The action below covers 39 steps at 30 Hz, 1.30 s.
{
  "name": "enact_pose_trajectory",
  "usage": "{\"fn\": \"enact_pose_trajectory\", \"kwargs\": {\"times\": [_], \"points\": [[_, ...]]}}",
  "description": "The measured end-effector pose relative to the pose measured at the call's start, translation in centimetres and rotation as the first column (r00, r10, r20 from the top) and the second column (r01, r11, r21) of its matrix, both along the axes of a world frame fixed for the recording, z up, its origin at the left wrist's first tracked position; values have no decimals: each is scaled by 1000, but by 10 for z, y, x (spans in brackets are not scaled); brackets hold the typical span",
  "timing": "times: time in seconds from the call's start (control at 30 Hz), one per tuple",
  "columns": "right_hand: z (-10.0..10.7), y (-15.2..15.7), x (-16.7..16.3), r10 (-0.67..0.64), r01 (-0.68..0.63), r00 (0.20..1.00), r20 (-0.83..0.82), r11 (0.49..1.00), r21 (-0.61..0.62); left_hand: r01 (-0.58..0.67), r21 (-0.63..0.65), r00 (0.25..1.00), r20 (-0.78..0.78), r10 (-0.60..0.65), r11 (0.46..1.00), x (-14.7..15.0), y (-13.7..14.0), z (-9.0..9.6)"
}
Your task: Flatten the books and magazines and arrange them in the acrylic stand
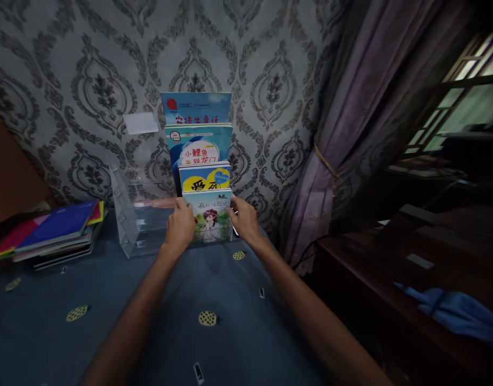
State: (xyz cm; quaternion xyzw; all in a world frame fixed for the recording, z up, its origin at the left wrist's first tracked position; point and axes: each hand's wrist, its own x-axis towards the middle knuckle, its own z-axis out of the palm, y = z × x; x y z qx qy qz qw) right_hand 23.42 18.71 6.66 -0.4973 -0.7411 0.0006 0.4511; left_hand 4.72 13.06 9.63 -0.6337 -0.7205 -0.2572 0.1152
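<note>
A clear tiered rack (128, 225) stands against the wall, with books stepped up on its right side. At the front, a book with a girl on its cover (208, 217) stands upright between my two hands. My left hand (179, 222) has its fingers closed on the left edge of that book, and my right hand (244, 217) pinches its right edge. Behind it rise a blue and yellow book (204, 178), a teal book (198, 145) and, highest, a blue book (196, 107). The rack's left half holds no books.
A stack of books and folders (57, 230) lies to the left on the blue patterned cloth (158, 316). A white label (140, 123) sits at the rack's upper left. A tied curtain (330, 145) and a dark red table (375, 273) with a blue cloth (455, 311) are on the right.
</note>
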Motion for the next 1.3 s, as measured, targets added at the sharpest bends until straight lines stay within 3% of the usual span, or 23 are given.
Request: {"fn": "enact_pose_trajectory", "kwargs": {"times": [0.9,1.3], "points": [[2,1,2,-5,4,999,39,1000,16,27,20,999,34,-28,999,1,1,0],[16,-3,13,52,-44,997,64,992,-120,80,-36,996,28,-79,996,-15,-11,6]]}}
